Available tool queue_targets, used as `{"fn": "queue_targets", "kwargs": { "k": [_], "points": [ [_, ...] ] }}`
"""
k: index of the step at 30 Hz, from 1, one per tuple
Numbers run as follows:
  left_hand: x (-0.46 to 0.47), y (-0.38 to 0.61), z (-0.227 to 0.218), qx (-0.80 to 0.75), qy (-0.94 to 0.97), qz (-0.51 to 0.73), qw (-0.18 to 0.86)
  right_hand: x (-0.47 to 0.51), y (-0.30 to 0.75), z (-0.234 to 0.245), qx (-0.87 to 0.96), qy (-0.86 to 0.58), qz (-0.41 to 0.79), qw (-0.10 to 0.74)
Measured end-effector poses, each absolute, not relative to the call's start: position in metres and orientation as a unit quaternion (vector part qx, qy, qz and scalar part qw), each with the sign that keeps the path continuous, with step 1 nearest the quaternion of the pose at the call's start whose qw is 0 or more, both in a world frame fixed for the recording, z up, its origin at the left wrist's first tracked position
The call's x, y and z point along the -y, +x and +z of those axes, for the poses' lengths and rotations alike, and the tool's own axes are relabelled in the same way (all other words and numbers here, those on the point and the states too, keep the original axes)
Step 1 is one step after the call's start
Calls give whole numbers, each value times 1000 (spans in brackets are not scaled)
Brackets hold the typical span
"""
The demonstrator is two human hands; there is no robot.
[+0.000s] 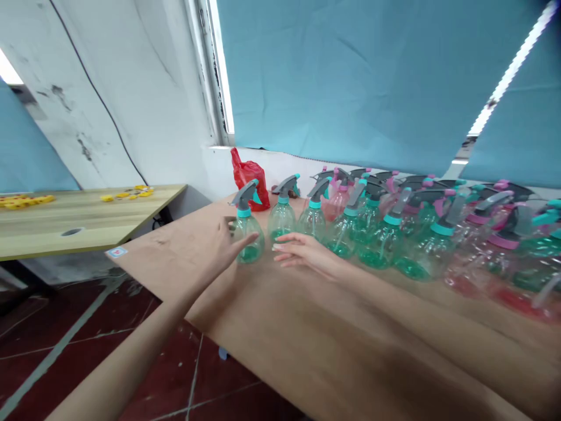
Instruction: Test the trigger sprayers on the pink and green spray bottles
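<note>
A clear green spray bottle (pixel 249 252) with a grey and turquoise trigger head stands upright at the left end of a row on the brown table. My left hand (pixel 228 242) is at its left side, with the thumb across the front and the fingers curled around the side, partly hidden. My right hand (pixel 302 252) holds nothing, its fingers stretched out to the left. It is in front of a second green spray bottle (pixel 281 219) and a third green spray bottle (pixel 312 221). Green liquid shows at the bottom of several bottles.
Many pink and green spray bottles (pixel 432 248) crowd the right side of the brown table (pixel 263 316). A red plastic bag (pixel 252 178) sits at the back by the wall. Yellow pieces (pixel 131 193) lie on a separate wooden table (pixel 87 219) to the left, across a floor gap.
</note>
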State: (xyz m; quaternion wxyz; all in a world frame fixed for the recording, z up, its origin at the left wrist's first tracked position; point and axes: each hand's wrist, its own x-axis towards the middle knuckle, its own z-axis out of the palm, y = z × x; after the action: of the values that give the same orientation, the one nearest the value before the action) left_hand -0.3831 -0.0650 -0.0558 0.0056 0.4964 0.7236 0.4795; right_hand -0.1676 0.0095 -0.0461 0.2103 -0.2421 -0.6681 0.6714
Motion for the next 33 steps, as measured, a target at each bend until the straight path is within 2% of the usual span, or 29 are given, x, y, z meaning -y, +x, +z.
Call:
{"fn": "queue_targets", "kwargs": {
  "k": [5,12,16,21,27,29,31,33],
  "points": [
    [99,-318,-62,-713,558,425,6,-6,-110,-48,703,-239,617,259],
    [107,-216,-57,-661,662,353,-1,18,-12,-50,770,-280,463,338],
    [100,-161,-45,-659,702,268,30,36,48,-54,852,-314,269,322],
    [79,-109,-43,-628,738,240,57,45,119,-80,886,-339,92,301],
    [65,-84,-48,-595,763,240,73,52,176,-99,920,-248,-3,303],
    [72,-85,-47,-574,772,271,31,54,186,-99,921,-233,-15,310],
    [86,-88,-46,-517,784,338,-56,56,192,-99,921,-220,-19,321],
    [101,-85,-45,-474,788,384,-78,57,195,-99,921,-204,-17,332]
  ]
}}
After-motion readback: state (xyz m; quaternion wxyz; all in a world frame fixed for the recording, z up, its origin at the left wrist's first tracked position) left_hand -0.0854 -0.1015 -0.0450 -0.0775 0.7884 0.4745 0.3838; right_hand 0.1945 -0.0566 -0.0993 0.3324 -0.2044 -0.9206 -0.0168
